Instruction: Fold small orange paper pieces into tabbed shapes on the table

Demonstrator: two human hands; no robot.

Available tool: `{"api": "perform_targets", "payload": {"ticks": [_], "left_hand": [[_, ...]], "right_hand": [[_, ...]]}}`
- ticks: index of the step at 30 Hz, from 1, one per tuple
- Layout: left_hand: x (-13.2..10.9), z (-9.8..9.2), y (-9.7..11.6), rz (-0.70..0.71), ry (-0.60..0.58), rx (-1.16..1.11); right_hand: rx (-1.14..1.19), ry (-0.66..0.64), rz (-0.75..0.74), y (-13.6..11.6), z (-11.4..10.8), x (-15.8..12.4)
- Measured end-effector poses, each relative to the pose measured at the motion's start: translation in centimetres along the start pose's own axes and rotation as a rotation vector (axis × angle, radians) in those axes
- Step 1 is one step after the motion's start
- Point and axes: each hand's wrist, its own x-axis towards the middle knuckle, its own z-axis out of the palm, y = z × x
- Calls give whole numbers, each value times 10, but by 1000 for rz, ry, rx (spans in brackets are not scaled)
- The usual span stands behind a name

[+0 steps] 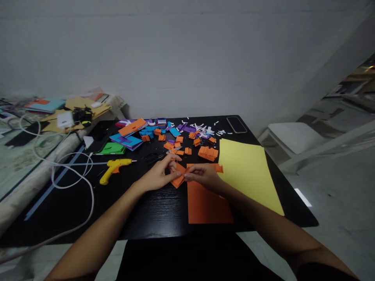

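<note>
Between my two hands is a small folded piece of orange paper. My left hand grips its left side, thumb on top and fingers curled behind. My right hand pinches its right edge with thumb and fingertips. Under my right hand lies a larger orange sheet, flat on the table. A stack of folded orange pieces sits just beyond. Scissors lie past my left hand among small orange folded bits.
A yellow glue gun lies left on the black table. Yellow sheets are at right, a phone at the back right. White paper scraps are strewn at the back. A white cable loops at left.
</note>
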Motion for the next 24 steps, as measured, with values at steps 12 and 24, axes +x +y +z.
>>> {"api": "perform_targets", "payload": {"ticks": [12, 24], "left_hand": [[-1, 10, -3, 17, -16, -164], [2, 4, 2, -44, 46, 38]], "right_hand": [[25, 16, -34, -2, 2, 0], [5, 3, -63, -4, 3, -3]]}}
